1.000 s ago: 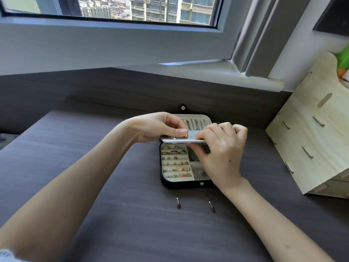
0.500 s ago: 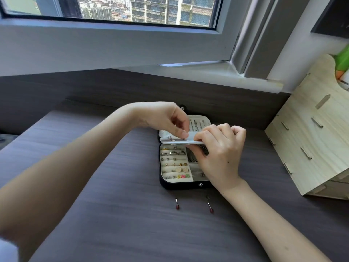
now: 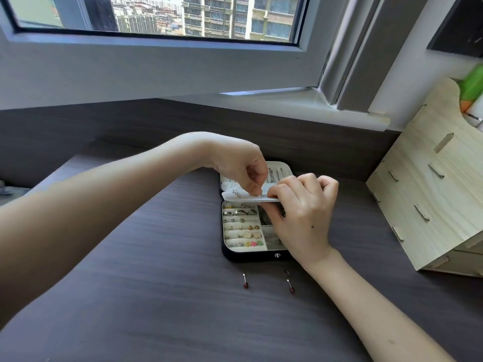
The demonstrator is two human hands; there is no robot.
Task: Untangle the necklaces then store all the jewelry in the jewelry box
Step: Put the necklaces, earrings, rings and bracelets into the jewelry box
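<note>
Left hand [image 3: 243, 165]: grip a narrow pinch on a small stud [image 3: 259, 195], set against the white flap [image 3: 235, 196]. The right hand [image 3: 300, 212] pinches the flap's edge, evidently to brace it level. The flap stands over the open jewelry box [image 3: 251, 256] on the desk [image 3: 156, 296]; two red-beaded earrings [image 3: 245, 282] lie loose just before it, unstored.

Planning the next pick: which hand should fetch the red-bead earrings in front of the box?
Probably the left: the right hand holds the white flap up, while the left hand only pinches a small stud.
</note>
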